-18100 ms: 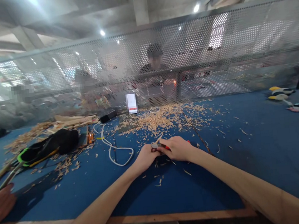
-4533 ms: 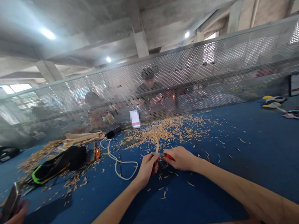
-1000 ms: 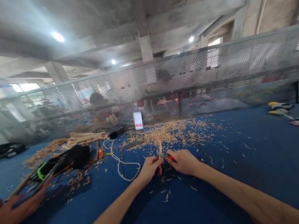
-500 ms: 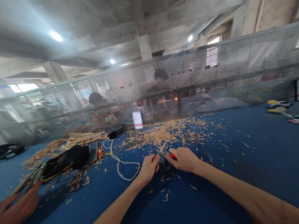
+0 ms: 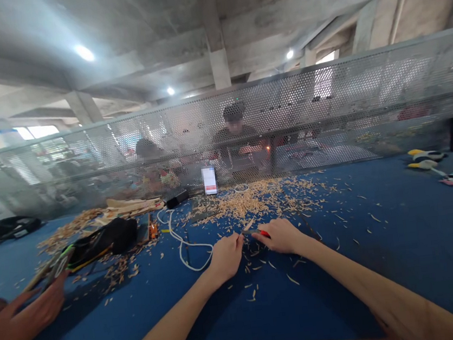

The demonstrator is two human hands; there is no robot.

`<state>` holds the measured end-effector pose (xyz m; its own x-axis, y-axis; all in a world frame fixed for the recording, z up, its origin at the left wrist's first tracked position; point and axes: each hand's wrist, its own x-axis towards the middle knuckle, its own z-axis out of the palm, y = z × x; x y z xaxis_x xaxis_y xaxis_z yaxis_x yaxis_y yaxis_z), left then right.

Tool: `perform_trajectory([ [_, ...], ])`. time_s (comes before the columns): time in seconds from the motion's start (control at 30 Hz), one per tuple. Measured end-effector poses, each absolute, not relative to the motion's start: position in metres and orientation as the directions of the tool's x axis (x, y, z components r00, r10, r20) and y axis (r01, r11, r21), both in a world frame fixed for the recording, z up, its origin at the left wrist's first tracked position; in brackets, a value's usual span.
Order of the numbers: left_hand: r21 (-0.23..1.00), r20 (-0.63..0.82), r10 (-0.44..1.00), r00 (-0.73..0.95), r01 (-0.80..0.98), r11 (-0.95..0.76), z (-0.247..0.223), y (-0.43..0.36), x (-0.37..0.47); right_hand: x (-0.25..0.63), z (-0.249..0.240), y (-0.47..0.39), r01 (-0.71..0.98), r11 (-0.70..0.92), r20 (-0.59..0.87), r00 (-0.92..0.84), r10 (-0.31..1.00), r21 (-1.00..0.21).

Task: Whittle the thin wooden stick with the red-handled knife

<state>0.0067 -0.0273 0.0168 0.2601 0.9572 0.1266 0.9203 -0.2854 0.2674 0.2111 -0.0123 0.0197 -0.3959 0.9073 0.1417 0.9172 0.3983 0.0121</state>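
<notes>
My right hand (image 5: 282, 235) is closed around the red handle of a knife (image 5: 251, 232), whose blade points left. My left hand (image 5: 228, 255) is closed, back of the hand upward, on a small pale wood piece (image 5: 249, 225) whose end shows beyond the fingers. The blade lies against or very close to the wood at my left fingertips; exact contact is too small to tell. Beneath and beyond both hands, curled wood shavings (image 5: 250, 202) lie scattered and heaped on the blue table (image 5: 292, 315).
A co-worker's hand (image 5: 42, 311) holds something at the left, near a black bag-like item (image 5: 111, 239). A white cable (image 5: 181, 251) loops beside my left hand. A lit phone (image 5: 209, 180) stands against the perforated metal screen (image 5: 303, 123). Carved, painted birds (image 5: 425, 159) lie at right.
My left hand has turned so its back faces up more and its fingers are less visible. The knife blade sits flatter. The whole view has shifted slightly.
</notes>
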Motion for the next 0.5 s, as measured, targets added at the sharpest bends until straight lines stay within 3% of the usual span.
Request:
perform_trajectory([
  [0.27,0.129,0.098,0.961,0.257,0.955,-0.269,0.016,-0.029,0.008,0.195,0.018,-0.021,0.938,0.343,0.163,-0.346,0.924,0.044],
  [0.5,0.131,0.073,0.973,0.217,0.965,-0.225,0.015,-0.023,0.008,0.183,0.023,-0.031,0.955,0.293,0.148,-0.284,0.947,-0.048],
])
